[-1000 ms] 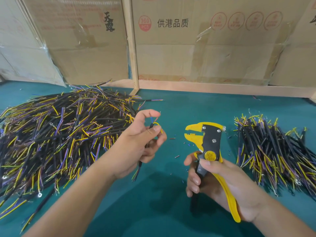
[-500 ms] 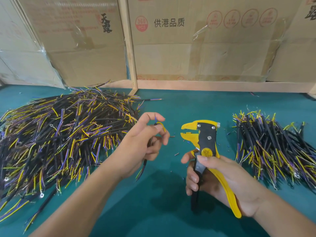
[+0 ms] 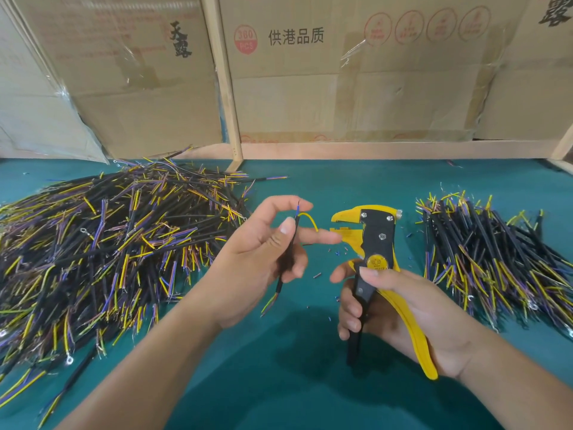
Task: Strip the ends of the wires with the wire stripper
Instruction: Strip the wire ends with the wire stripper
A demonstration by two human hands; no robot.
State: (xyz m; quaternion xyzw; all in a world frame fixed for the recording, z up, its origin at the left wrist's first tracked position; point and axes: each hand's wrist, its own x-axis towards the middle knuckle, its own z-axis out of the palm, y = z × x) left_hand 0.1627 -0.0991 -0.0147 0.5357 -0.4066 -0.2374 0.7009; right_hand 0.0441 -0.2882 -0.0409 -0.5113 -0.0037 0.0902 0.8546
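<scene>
Left hand (image 3: pixel 257 252) pinches a black cable (image 3: pixel 291 243); at its 3 o'clock, right hand (image 3: pixel 400 308) has its grip clenched round the wire stripper (image 3: pixel 376 240).

Single head-worn camera, wide-angle, looks forward and down over green bench (image 3: pixel 356 187). Both forearms enter from bottom edge; left hand (image 3: pixel 257 252) and right hand (image 3: pixel 403 308) sit close, mid-frame. Wire heaps spread to left (image 3: pixel 102 243) and right (image 3: pixel 496 259) edges. Cardboard boxes (image 3: pixel 356 88) stand upright across far side, filling upper frame. Edges bend from lens. No second view.
</scene>
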